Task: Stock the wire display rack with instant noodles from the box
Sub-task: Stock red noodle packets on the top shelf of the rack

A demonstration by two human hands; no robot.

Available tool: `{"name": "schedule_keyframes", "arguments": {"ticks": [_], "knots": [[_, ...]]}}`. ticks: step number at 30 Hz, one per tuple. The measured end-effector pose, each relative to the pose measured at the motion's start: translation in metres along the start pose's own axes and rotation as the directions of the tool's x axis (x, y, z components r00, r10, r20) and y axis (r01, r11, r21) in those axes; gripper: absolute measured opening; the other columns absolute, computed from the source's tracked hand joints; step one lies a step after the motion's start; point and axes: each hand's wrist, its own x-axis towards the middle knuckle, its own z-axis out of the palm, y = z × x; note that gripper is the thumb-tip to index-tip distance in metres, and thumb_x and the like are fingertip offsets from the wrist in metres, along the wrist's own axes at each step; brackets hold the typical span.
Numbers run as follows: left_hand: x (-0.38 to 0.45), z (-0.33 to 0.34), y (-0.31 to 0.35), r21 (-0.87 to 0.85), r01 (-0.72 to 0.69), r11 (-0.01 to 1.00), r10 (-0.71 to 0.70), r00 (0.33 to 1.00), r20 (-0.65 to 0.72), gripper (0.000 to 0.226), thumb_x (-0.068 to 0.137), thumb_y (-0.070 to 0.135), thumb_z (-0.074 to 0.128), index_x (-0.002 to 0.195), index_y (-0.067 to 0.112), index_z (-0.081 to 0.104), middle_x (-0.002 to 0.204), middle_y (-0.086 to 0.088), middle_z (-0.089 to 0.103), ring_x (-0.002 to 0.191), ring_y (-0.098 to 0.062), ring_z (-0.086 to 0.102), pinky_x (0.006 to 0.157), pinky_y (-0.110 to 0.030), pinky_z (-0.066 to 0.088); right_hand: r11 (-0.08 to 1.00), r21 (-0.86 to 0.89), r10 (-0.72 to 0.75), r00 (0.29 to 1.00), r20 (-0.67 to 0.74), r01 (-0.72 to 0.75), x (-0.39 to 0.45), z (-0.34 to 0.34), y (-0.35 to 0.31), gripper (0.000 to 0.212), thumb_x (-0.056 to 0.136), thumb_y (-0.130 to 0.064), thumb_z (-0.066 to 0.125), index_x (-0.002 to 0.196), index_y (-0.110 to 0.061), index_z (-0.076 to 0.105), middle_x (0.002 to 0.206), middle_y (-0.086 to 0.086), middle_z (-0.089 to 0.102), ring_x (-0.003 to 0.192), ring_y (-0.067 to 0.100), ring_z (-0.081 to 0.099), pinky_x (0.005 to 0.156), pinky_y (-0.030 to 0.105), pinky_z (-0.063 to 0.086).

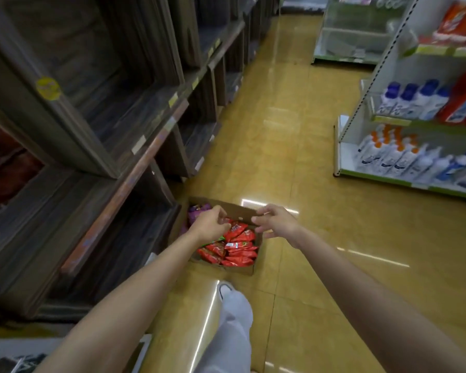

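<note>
A shallow cardboard box (249, 269) sits on the glossy yellow tiled floor (293, 162), just beside the base of a dark wooden shelving unit (97, 146) on the left. The box holds red instant noodle packets (236, 247), roughly ten visible, with purple packets (195, 212) at its far left corner; their number cannot be told. Both bare arms reach down over the box. The left hand (210, 224) hangs above the packets with fingers curled narrow; whether they grip a packet cannot be told. The right hand (276, 220) hovers at the box's far right edge, fingers loosely spread and holding nothing. One white-trousered leg (233, 319) stands near the box. Across the aisle, a white shelf rack (361, 109) carries bottles (412, 100) on two visible tiers. No wire rack can be identified.
</note>
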Motion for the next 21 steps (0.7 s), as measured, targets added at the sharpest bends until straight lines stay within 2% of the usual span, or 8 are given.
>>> {"name": "schedule_keyframes", "arguments": {"ticks": [5, 7, 9, 12, 16, 18, 20, 21], "knots": [[0.080, 0.036, -0.045, -0.199, 0.215, 0.956, -0.210, 0.977, 0.045, 0.026, 0.089, 0.015, 0.059, 0.113, 0.005, 0.056, 0.098, -0.010, 0.063, 0.090, -0.022, 0.059, 0.065, -0.024, 0.037, 0.992, 0.064, 0.111, 0.993, 0.029, -0.113, 0.093, 0.005, 0.004, 0.026, 0.090, -0.018, 0.062, 0.113, -0.009, 0.052, 0.091, 0.004, 0.062, 0.082, 0.019, 0.062, 0.069, 0.027, 0.052], [0.113, 0.051, -0.065, -0.270, 0.334, 0.903, -0.324, 0.943, 0.080, 0.023, 0.088, 0.015, 0.060, 0.109, 0.005, 0.059, 0.103, -0.013, 0.065, 0.098, -0.026, 0.061, 0.075, -0.024, 0.042, 0.978, 0.097, 0.179, 0.983, 0.051, -0.183, 0.135, 0.007, 0.011, 0.020, 0.090, -0.018, 0.062, 0.107, -0.010, 0.054, 0.086, 0.002, 0.062, 0.072, 0.014, 0.062, 0.067, 0.027, 0.053], [0.144, 0.068, -0.087, -0.322, 0.429, 0.844, -0.412, 0.903, 0.122, 0.019, 0.087, 0.011, 0.061, 0.104, 0.004, 0.061, 0.106, -0.017, 0.066, 0.101, -0.030, 0.063, 0.085, -0.032, 0.048, 0.964, 0.102, 0.239, 0.969, 0.069, -0.245, 0.176, 0.010, 0.021, 0.010, 0.090, -0.015, 0.061, 0.097, -0.013, 0.054, 0.084, 0.000, 0.062, 0.068, 0.012, 0.062, 0.064, 0.026, 0.053], [0.190, 0.103, -0.124, -0.325, 0.519, 0.791, -0.470, 0.855, 0.220, 0.008, 0.085, 0.009, 0.062, 0.090, 0.013, 0.058, 0.102, -0.022, 0.067, 0.098, -0.035, 0.064, 0.083, -0.039, 0.051, 0.947, 0.077, 0.306, 0.949, 0.079, -0.312, 0.237, 0.014, 0.045, 0.007, 0.091, -0.009, 0.059, 0.091, -0.014, 0.053, 0.079, 0.000, 0.060, 0.068, 0.013, 0.060, 0.053, 0.020, 0.051], [0.235, 0.156, -0.168, -0.309, 0.618, 0.723, -0.531, 0.783, 0.323, 0.022, 0.086, 0.011, 0.061, 0.075, 0.024, 0.047, 0.090, -0.013, 0.062, 0.094, -0.036, 0.065, 0.074, -0.037, 0.048, 0.922, 0.015, 0.385, 0.917, 0.103, -0.388, 0.306, 0.024, 0.098, 0.009, 0.089, -0.012, 0.062, 0.092, -0.015, 0.054, 0.082, 0.002, 0.061, 0.072, 0.017, 0.060, 0.058, 0.024, 0.048], [0.255, 0.182, -0.187, -0.299, 0.657, 0.692, -0.559, 0.750, 0.354, 0.016, 0.086, 0.011, 0.060, 0.077, 0.021, 0.051, 0.094, -0.014, 0.065, 0.095, -0.034, 0.065, 0.073, -0.032, 0.045, 0.906, -0.046, 0.424, 0.899, 0.114, -0.421, 0.343, 0.029, 0.136, 0.010, 0.088, -0.013, 0.064, 0.092, -0.015, 0.055, 0.081, 0.004, 0.061, 0.070, 0.016, 0.060, 0.060, 0.027, 0.048], [0.273, 0.214, -0.207, -0.287, 0.686, 0.669, -0.583, 0.723, 0.371, 0.005, 0.087, 0.011, 0.060, 0.087, 0.014, 0.056, 0.101, -0.015, 0.067, 0.097, -0.032, 0.064, 0.079, -0.032, 0.049, 0.887, -0.124, 0.459, 0.878, 0.134, -0.445, 0.379, 0.037, 0.176, 0.015, 0.087, -0.015, 0.065, 0.100, -0.013, 0.057, 0.090, 0.008, 0.064, 0.075, 0.018, 0.064, 0.064, 0.028, 0.052], [0.284, 0.231, -0.219, -0.281, 0.696, 0.661, -0.591, 0.714, 0.376, 0.006, 0.088, 0.011, 0.059, 0.094, 0.012, 0.058, 0.104, -0.015, 0.067, 0.099, -0.031, 0.063, 0.083, -0.032, 0.048, 0.878, -0.160, 0.474, 0.867, 0.152, -0.452, 0.398, 0.041, 0.197, 0.018, 0.087, -0.017, 0.065, 0.103, -0.013, 0.057, 0.096, 0.010, 0.065, 0.081, 0.020, 0.066, 0.068, 0.030, 0.054]]}}
